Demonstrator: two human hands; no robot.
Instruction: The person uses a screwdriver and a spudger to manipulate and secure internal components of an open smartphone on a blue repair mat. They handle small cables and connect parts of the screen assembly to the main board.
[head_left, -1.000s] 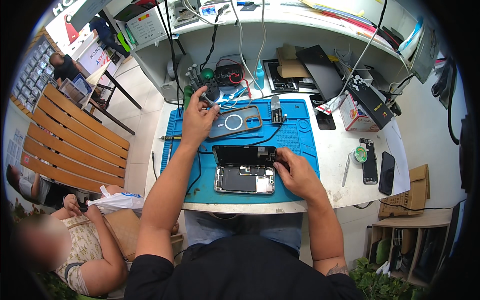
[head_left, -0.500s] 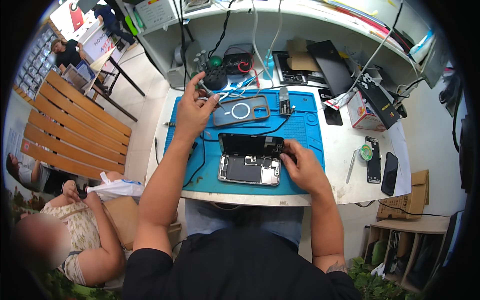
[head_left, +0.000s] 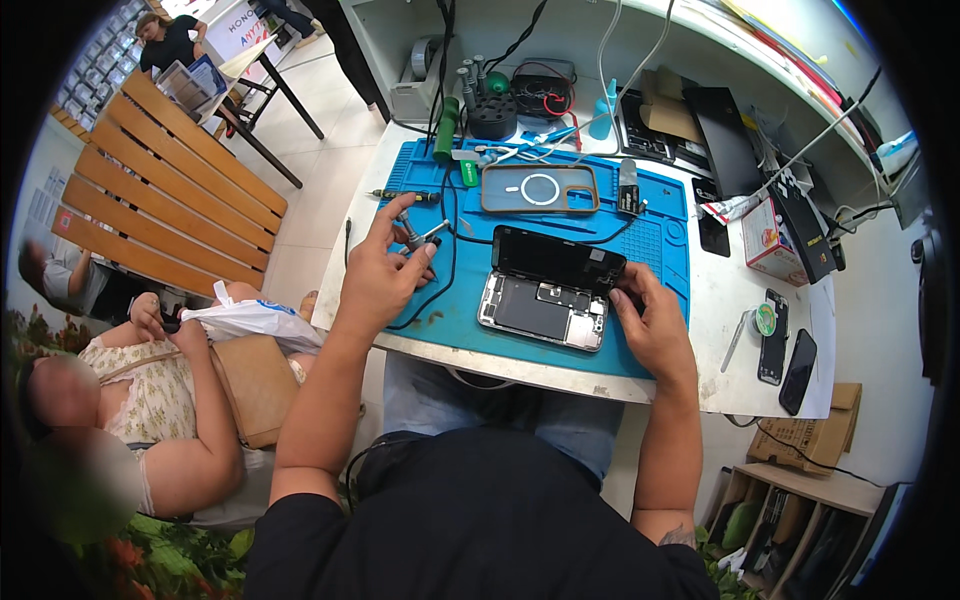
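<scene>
My left hand (head_left: 383, 275) is closed round a slim grey screwdriver (head_left: 413, 238), held left of the opened phone above the blue repair mat (head_left: 455, 330). The opened smartphone (head_left: 540, 312) lies on the mat with its silver frame, dark battery and circuit parts showing. Its dark screen (head_left: 555, 258) stands tilted up along the far side. With fingers closed at the screen's right edge, my right hand (head_left: 652, 325) holds it raised. Behind the phone lies a phone case (head_left: 540, 188) with a white ring.
A round black tool holder (head_left: 492, 118) stands at the back beside a green-handled tool (head_left: 447, 130). Black cables cross the mat's left part. Phones (head_left: 797, 372) and a small green-labelled tub (head_left: 765, 320) lie on the right. A person with a white bag (head_left: 255, 320) sits at left.
My left hand has come down and nearer with the screwdriver, from beside the tool holder to left of the phone. My right hand stays at the screen. The whole view has shifted.
</scene>
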